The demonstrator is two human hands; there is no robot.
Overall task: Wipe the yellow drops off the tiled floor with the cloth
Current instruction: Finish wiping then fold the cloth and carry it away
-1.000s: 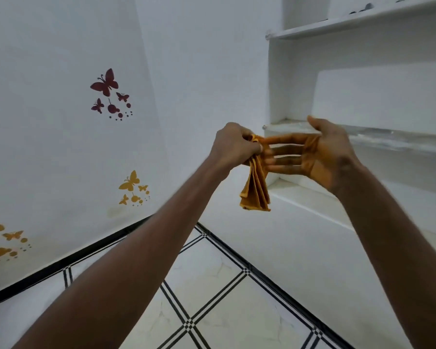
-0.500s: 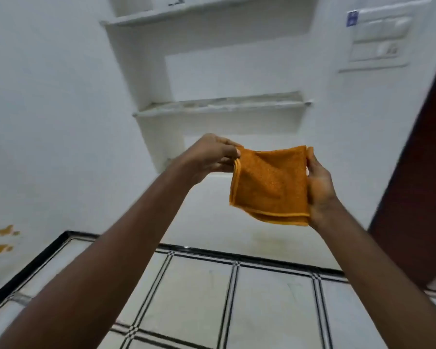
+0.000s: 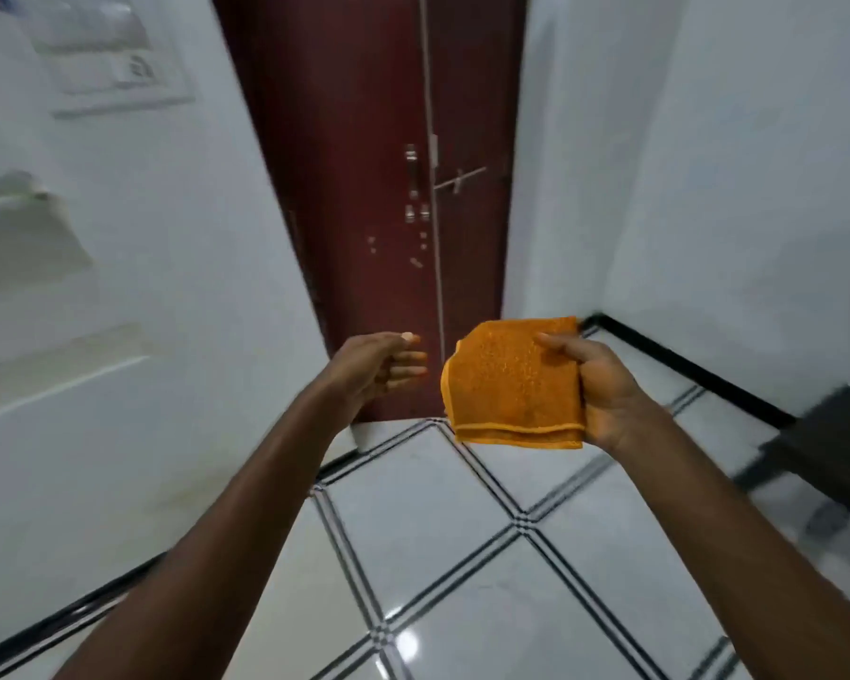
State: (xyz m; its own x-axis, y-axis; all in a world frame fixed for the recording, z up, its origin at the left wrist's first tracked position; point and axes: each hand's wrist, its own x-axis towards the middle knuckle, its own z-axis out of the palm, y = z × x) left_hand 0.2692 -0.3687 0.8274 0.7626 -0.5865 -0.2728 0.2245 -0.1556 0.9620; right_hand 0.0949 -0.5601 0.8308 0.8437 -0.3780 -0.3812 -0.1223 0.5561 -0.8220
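A folded orange cloth [image 3: 511, 380] is held up in the air in front of me. My right hand [image 3: 604, 385] grips its right edge, thumb across the front. My left hand [image 3: 384, 365] hovers just left of the cloth with loosely curled fingers, a small gap between them, holding nothing. Below lies the white tiled floor [image 3: 438, 522] with black line borders. No yellow drops show on the tiles in view.
A dark red door [image 3: 364, 188] with metal latches stands straight ahead between white walls. A switch panel [image 3: 114, 56] and wall shelves [image 3: 30, 238] are on the left. A dark object [image 3: 835, 439] stands on the floor at the right.
My view has swung right, from the shelves to the door. My left hand has let go of the cloth's left edge; my right hand alone holds it now.
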